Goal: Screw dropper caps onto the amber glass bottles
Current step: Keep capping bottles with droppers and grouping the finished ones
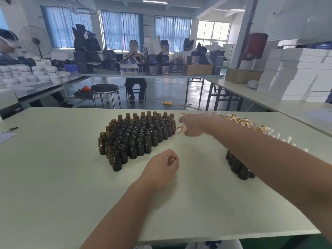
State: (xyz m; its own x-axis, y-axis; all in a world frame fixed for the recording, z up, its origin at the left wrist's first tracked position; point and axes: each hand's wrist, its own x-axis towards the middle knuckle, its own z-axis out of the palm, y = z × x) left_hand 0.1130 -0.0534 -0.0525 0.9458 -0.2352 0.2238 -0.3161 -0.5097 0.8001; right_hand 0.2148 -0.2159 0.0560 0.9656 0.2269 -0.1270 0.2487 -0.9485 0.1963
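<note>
Several open amber glass bottles (136, 133) stand packed together in the middle of the pale table (53, 168). My right hand (191, 125) reaches across just right of that cluster and holds gold-and-white dropper caps (181, 128) in its curled fingers; it is blurred. A heap of gold dropper caps (240, 121) lies behind my right forearm. A few more amber bottles (239, 168) stand partly hidden under that forearm. My left hand (161, 168) rests near the table's middle, fingers loosely curled, holding nothing that I can see.
A pen (9, 129) and a sheet of paper (6, 137) lie at the table's left edge. Beyond stand a black stool (105, 88), further tables with dark boxes, white jars and stacked white cartons (296, 72). Two other persons sit at those tables.
</note>
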